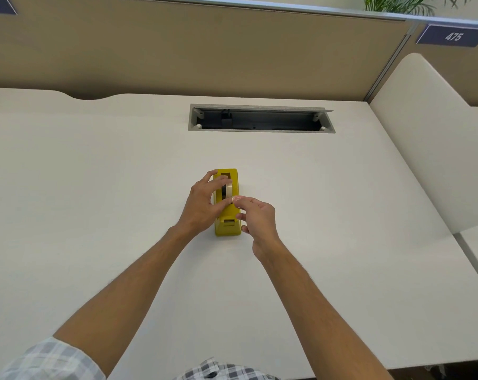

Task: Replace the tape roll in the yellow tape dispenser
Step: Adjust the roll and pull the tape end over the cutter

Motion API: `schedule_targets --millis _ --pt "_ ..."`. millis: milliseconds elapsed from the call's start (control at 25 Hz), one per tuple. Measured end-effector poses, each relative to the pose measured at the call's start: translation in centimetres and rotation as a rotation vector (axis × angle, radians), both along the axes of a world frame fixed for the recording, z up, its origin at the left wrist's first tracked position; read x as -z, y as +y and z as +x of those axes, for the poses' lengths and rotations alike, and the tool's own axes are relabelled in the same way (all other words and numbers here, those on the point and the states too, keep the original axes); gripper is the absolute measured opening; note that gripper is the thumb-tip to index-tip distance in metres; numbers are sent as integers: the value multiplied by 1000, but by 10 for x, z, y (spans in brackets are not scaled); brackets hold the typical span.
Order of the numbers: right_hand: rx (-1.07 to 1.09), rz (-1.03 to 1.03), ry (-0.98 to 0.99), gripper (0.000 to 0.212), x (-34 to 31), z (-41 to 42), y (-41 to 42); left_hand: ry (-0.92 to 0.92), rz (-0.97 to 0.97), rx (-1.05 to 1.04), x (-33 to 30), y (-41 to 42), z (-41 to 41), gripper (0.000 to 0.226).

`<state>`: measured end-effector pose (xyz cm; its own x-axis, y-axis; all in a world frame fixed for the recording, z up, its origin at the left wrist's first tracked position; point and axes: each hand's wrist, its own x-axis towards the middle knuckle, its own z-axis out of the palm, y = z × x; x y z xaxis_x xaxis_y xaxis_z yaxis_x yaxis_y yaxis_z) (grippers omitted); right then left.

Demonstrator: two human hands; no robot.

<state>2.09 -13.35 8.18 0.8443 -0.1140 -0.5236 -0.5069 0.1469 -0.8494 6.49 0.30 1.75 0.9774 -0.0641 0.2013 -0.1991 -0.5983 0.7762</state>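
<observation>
Reaching forward, both hands [205, 204] [257, 218] pinch tape roll [228, 190] over dispenser [228, 227].

Off-white tabletop [95, 187], plain. Yellow tape dispenser [227, 227] stands on it, between left hand [202, 205] and right hand [257, 218]. Open cable tray [261, 119] set into tabletop beyond hands.

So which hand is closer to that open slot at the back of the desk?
Left. The left hand lies nearer the slot, over the dispenser's far half; the right hand sits farther back.
</observation>
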Motion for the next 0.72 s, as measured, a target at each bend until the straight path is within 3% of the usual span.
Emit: schedule_targets --millis 280,520,720 --pt "1 10 -18 10 -1 8 0 32 -2 -17 -3 3 4 39" --pt "64 147 -84 9 -5 17 -2 -2 -10 6 -3 3 3 39" --pt "-19 -93 -144 28 -14 31 -7 40 32 6 -4 4 5 42"
